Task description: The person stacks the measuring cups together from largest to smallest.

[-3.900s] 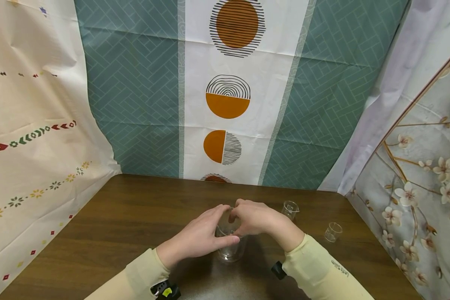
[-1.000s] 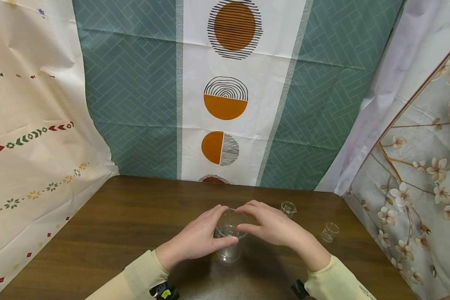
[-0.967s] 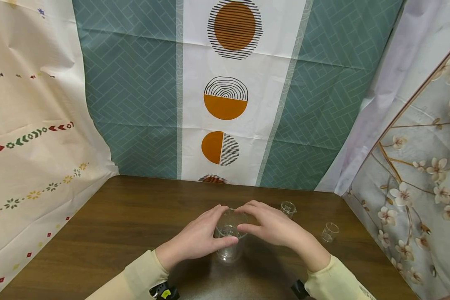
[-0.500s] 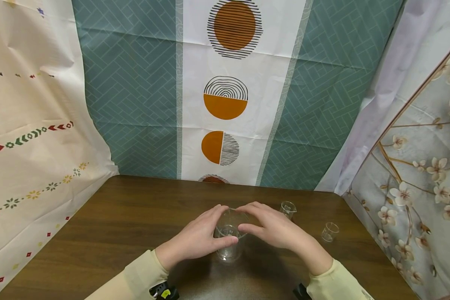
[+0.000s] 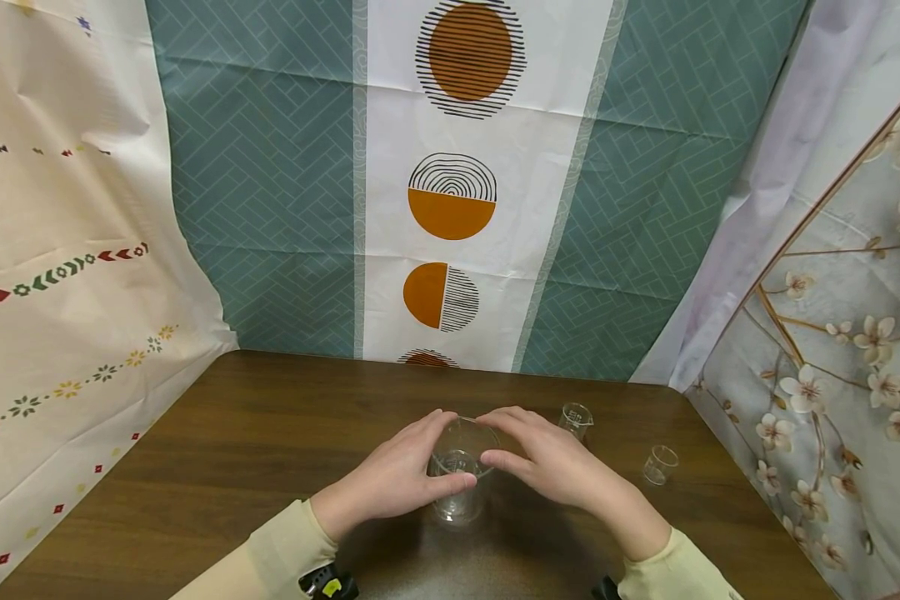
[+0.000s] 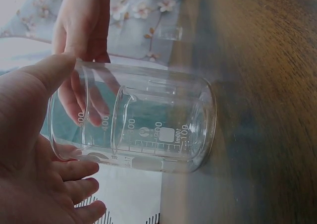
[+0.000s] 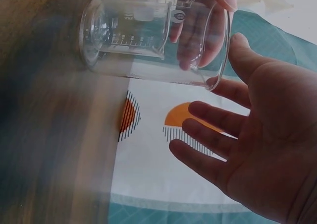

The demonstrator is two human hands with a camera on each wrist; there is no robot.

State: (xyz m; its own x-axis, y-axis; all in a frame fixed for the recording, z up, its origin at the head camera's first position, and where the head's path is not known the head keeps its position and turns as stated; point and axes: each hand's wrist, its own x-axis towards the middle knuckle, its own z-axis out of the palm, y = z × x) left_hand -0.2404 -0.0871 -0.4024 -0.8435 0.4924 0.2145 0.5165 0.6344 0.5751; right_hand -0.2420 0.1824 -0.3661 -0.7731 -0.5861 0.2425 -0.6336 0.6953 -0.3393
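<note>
A large clear glass beaker (image 5: 461,515) stands upright on the table in front of me. Inside it sits a smaller glass beaker (image 6: 148,110) with white graduation marks, resting at the bottom. My left hand (image 5: 390,475) holds the large beaker near its rim, thumb on the near side and fingers on the far side. On the opposite side, my right hand (image 5: 551,458) has its fingers spread and holds nothing. In the right wrist view its thumb and index fingertips lie right at the rim.
Two small glass beakers stand to the right on the brown wooden table (image 5: 285,433): a spouted one (image 5: 576,419) farther back and a smaller one (image 5: 660,464) near the right edge. Patterned cloths (image 5: 292,208) hang behind and at both sides.
At first my right hand's fingers were curled over the large beaker's opening. They have since come out and spread, drifting slightly right. My left hand has stayed in place.
</note>
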